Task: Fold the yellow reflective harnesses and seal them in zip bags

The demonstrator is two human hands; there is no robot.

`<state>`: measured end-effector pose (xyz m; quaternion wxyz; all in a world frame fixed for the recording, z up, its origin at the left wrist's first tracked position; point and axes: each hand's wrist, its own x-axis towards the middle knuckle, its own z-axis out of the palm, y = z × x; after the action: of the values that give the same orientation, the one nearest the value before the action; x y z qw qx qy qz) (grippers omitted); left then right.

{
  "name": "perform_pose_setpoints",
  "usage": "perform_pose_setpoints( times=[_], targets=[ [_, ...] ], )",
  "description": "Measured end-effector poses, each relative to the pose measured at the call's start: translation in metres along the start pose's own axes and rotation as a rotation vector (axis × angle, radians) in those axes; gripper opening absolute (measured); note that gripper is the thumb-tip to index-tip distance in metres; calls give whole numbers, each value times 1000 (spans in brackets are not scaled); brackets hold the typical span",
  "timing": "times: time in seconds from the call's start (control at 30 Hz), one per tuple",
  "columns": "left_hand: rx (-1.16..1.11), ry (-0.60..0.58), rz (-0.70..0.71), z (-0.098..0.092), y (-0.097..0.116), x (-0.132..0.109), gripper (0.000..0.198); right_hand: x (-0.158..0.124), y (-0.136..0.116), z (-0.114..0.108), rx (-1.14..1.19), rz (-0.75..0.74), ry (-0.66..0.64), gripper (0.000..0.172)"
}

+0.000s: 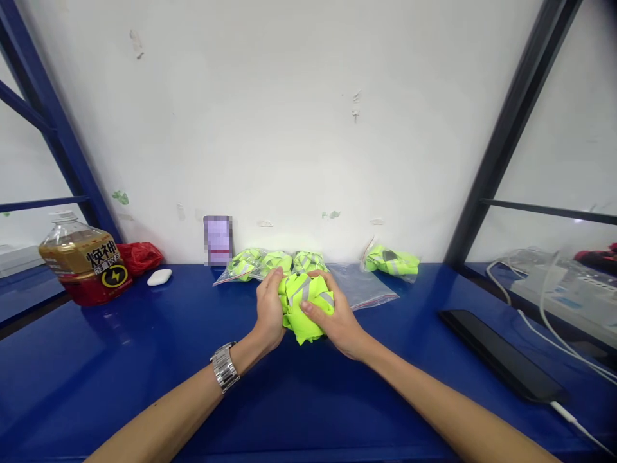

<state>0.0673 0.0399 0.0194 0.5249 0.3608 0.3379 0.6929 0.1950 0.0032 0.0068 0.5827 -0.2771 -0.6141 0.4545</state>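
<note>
Between both hands is a crumpled neon-yellow reflective vest (306,308) with grey strips, bunched into a ball above the blue table. My left hand (270,305) presses its left side, wearing a metal watch at the wrist. My right hand (337,318) grips the right side, thumb across the front. Behind it, several similar neon bundles (309,261) lie in a row by the wall, the leftmost in a clear plastic bag (231,275). A flat clear zip bag (361,286) lies just behind my right hand. Farther right sits another bagged neon bundle (393,262).
A large drink bottle (84,257), a red plastic bag (139,256) and a white earbud case (159,277) stand at the left. A phone (218,241) leans on the wall. At the right, a dark phone (501,354) is plugged into a white cable (571,415) near power strips (569,292).
</note>
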Motion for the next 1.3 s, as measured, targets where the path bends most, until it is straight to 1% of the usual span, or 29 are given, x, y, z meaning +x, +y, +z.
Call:
perform_pose_setpoints(
  times=[0.07,0.13,0.27,0.33,0.37,0.53,0.67,0.73,0.8,0.83,0.9,0.97,1.03,1.13,1.23,1.3],
  targets=[
    [35,-124,30,-3,3,-1,26,1,-1,-2,0,-1,-6,46],
    [106,-251,55,-6,5,-2,34,2,-1,-5,16,-2,10,44],
    [334,-494,64,-13,9,0,45,7,0,-14,47,13,57,47],
    [405,-588,48,-15,10,1,56,8,1,-18,67,39,60,47],
    [423,-612,35,-16,11,1,60,8,1,-19,74,53,59,46],
    [443,-641,-5,-20,14,4,63,6,3,-19,37,72,42,46],
    [492,-622,10,-23,14,8,62,6,0,-21,96,147,-47,48],
    [509,-611,14,-23,14,10,59,6,-2,-21,134,171,-72,49],
    [486,-613,5,-22,15,9,56,5,-4,-21,146,152,-89,50],
    [457,-616,-5,-21,16,9,55,4,-5,-21,138,132,-101,54],
    [379,-622,-43,-20,17,8,53,4,-7,-20,89,98,-124,64],
    [323,-630,-92,-21,15,8,52,3,-7,-21,14,86,-125,69],
    [336,-640,-116,-22,12,10,50,3,-7,-22,-41,91,-119,67],
    [404,-658,-104,-24,11,12,48,4,-6,-25,-81,86,-116,64],
    [403,-675,-100,-22,17,12,49,6,-5,-28,-121,60,-87,62],
    [376,-703,-123,-20,24,10,51,7,-7,-29,-113,43,-79,60]
  ],
)
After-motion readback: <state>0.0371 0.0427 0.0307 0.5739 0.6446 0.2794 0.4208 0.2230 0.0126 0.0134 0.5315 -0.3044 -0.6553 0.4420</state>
